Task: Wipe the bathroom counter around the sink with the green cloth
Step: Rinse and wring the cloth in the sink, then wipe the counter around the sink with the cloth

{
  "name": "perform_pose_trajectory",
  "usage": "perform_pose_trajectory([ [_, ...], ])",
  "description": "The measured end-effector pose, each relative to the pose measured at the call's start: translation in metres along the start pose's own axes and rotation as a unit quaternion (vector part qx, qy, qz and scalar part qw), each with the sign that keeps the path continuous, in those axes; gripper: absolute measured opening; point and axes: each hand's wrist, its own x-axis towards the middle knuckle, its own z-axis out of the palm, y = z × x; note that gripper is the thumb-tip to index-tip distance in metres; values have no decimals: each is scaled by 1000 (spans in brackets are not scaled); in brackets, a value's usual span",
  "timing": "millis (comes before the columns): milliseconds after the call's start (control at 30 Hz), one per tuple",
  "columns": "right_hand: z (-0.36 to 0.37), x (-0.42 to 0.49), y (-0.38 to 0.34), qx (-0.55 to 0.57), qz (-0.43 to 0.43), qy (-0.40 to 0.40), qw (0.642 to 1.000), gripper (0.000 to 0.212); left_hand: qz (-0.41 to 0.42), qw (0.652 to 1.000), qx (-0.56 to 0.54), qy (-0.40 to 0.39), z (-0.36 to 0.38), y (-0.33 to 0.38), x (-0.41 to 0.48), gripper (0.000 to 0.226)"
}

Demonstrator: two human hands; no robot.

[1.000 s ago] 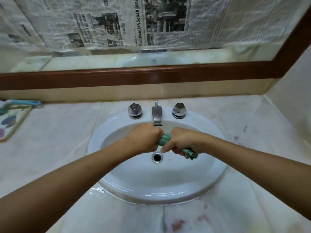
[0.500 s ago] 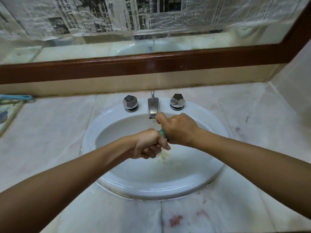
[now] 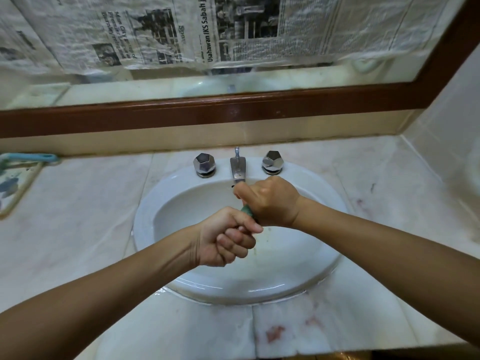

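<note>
- 2 hands met over the sink bowl: the left hand was a closed fist toward 7 o'clock, the right hand a closed fist toward 1 o'clock, both clamped on the green cloth.
- Only 1 small strip of the cloth showed, in the gap between the fists; the rest was buried in the palms, apparently twisted into a rope for wringing.
- The counter was not yet being wiped. Reddish smears lay on it at 5 o'clock from the bowl and faint ones at 3 o'clock.
- Risk 1: wringing too briefly would probably leave the cloth sodden, and it would smear those stains rather than lift them.
- Risk 2: yellowish drips marked the bowl under the fists. If the hands drifted past the rim, dirty water would likely land on the counter, where a wet patch already shone at 7 o'clock.
- Risk 3: the right fist sat just below the spout at 12 o'clock. A further twist could knock the knuckles against it or against 1 of the 2 knobs.
- Risk 4: a wet, tightly twisted cloth can slip. If either fist loosened, the cloth might drop into the soiled bowl.
- The patterned mat at 9 o'clock lay well apart, yet a careless sweep could soak its edge.
</note>
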Motion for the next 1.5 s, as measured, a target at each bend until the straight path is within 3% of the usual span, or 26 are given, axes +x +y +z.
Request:
perform_pose_trajectory([
  [100, -3, 0, -7, -51, 52, -55, 996, 39, 59, 970, 168, 165, 10, -3, -8, 36],
  [200, -26, 6, -29, -57, 187, -203, 960, 52, 127, 862, 397, 287, 15, -10, -19, 32],
  [267, -45, 7, -51, 9, 297, -327, 897, 42, 119, 786, 521, 311, 16, -19, -28, 26],
  [333, -55, 1, -70, 108, 363, -371, 848, 39, 103, 707, 624, 318, 18, -34, -35, 30],
  [400, -58, -12, -87, 174, 390, -388, 817, 41, 96, 662, 680, 301, 20, -50, -37, 40],
  [467, -63, -27, -104, 252, 432, -383, 777, 37, 106, 642, 711, 269, 20, -65, -38, 53],
  [533, -76, -42, -122, 384, 481, -346, 708, 28, 143, 625, 731, 232, 19, -78, -38, 53],
  [633, -96, -69, -139, 529, 507, -306, 608, 18, 244, 670, 680, 172, 24, -99, -38, 18],
  [667, -101, -78, -141, 565, 510, -293, 578, 17, 284, 668, 668, 167, 25, -104, -37, 11],
  [800, -108, -119, -144, 694, 491, -253, 461, 34, 349, 638, 662, 181, 35, -116, -17, 12],
  [867, -110, -140, -146, 720, 488, -234, 435, 39, 351, 634, 664, 184, 45, -112, 1, 16],
  [933, -115, -157, -144, 682, 524, -202, 468, 29, 360, 642, 650, 189, 60, -103, 20, 21],
  [1033, -132, -185, -126, 548, 583, -178, 573, 20, 388, 667, 592, 230, 86, -88, 59, 35],
  [1067, -138, -197, -114, 520, 599, -175, 583, 24, 395, 694, 550, 245, 92, -85, 75, 37],
  [1133, -149, -228, -91, 502, 636, -144, 569, 24, 398, 745, 460, 274, 101, -85, 113, 38],
  [1167, -154, -242, -79, 508, 652, -106, 552, 21, 396, 744, 445, 302, 101, -86, 132, 39],
  [1233, -162, -267, -52, 512, 689, 12, 513, 25, 375, 712, 467, 368, 95, -86, 166, 43],
  [1300, -162, -286, -22, 424, 735, 93, 521, 31, 366, 665, 506, 410, 90, -81, 185, 47],
  [1400, -132, -312, 25, 124, 771, 4, 625, 45, 357, 628, 539, 433, 89, -66, 207, 50],
  [1500, -93, -321, 45, 0, 672, -142, 727, 51, 321, 609, 562, 458, 88, -50, 226, 55],
])
